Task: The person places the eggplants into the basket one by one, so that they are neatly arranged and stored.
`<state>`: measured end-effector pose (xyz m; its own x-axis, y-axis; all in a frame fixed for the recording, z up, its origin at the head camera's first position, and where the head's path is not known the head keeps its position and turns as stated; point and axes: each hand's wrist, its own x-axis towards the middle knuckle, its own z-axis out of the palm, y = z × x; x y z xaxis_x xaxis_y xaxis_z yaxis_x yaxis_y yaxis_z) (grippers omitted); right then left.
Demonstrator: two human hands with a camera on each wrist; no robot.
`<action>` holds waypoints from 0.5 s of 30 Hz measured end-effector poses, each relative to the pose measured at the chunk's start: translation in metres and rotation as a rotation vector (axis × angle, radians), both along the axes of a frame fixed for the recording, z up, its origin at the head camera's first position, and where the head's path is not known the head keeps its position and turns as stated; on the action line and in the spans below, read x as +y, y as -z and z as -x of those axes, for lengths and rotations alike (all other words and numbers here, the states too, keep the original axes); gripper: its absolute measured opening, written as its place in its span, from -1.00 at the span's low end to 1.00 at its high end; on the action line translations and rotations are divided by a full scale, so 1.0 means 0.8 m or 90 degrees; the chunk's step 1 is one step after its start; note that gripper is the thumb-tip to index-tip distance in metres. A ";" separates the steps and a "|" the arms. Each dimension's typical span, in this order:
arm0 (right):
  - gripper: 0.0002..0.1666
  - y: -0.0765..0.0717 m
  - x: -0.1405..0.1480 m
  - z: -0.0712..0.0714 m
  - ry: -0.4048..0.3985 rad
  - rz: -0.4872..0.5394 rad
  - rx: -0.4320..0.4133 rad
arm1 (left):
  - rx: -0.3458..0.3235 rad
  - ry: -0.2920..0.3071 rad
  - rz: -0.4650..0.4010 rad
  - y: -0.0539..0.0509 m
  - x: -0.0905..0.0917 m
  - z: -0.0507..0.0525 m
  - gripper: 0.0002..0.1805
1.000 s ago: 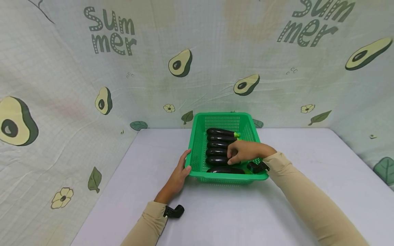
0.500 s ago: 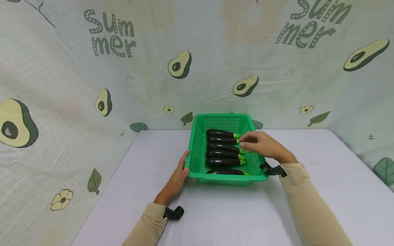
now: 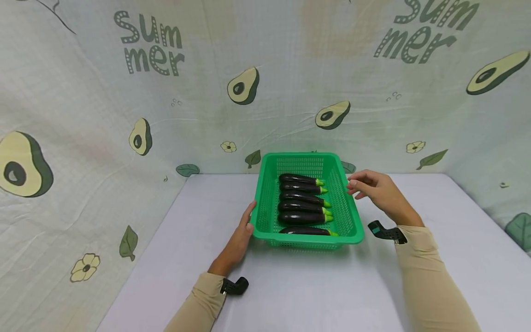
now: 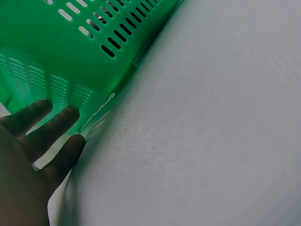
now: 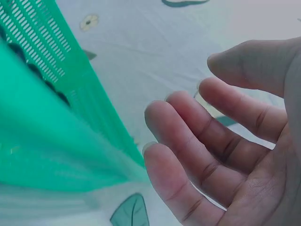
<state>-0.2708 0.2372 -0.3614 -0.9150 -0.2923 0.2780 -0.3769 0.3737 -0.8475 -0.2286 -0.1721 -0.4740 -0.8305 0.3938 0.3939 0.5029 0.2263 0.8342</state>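
A green plastic basket [image 3: 309,240] sits on the table with several dark eggplants [image 3: 302,206] inside, side by side, their green stem ends to the right. The nearest eggplant [image 3: 306,231] lies by the front wall, a gap from the others. My left hand [image 3: 238,240] rests against the basket's left side. In the left wrist view its fingers [image 4: 56,127] are spread and fairly straight at the wall. Beside the basket's right rim my right hand [image 3: 379,191] hovers, holding nothing. Loosely bent fingers [image 5: 164,122] and a separate thumb show in the right wrist view.
The table [image 3: 290,290] has a pale smooth top reaching back to a hanging cloth [image 3: 286,55] printed with avocados, leaves and lettering. Cloth also hangs along the left and right sides. Each wrist wears a black camera mount [image 3: 235,286].
My right hand has lifted away from the eggplants and moved right, out past the basket's right rim. The stem ends it covered now show. The left hand stays at the basket's side.
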 end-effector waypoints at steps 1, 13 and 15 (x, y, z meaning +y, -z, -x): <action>-0.53 0.000 0.003 -0.001 0.005 -0.005 -0.001 | 0.005 -0.001 0.002 -0.001 0.000 0.000 -0.23; -0.56 0.023 0.038 -0.008 0.071 -0.037 -0.034 | 0.010 -0.007 -0.016 0.000 0.000 0.002 -0.43; -0.56 0.026 0.043 -0.009 0.080 -0.039 -0.035 | 0.005 -0.007 -0.019 -0.001 0.001 0.003 -0.43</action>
<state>-0.2636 0.2713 -0.3825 -0.9589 -0.1899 0.2108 -0.2771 0.4672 -0.8396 -0.2311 -0.1713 -0.4734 -0.8319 0.3727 0.4112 0.5065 0.2071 0.8370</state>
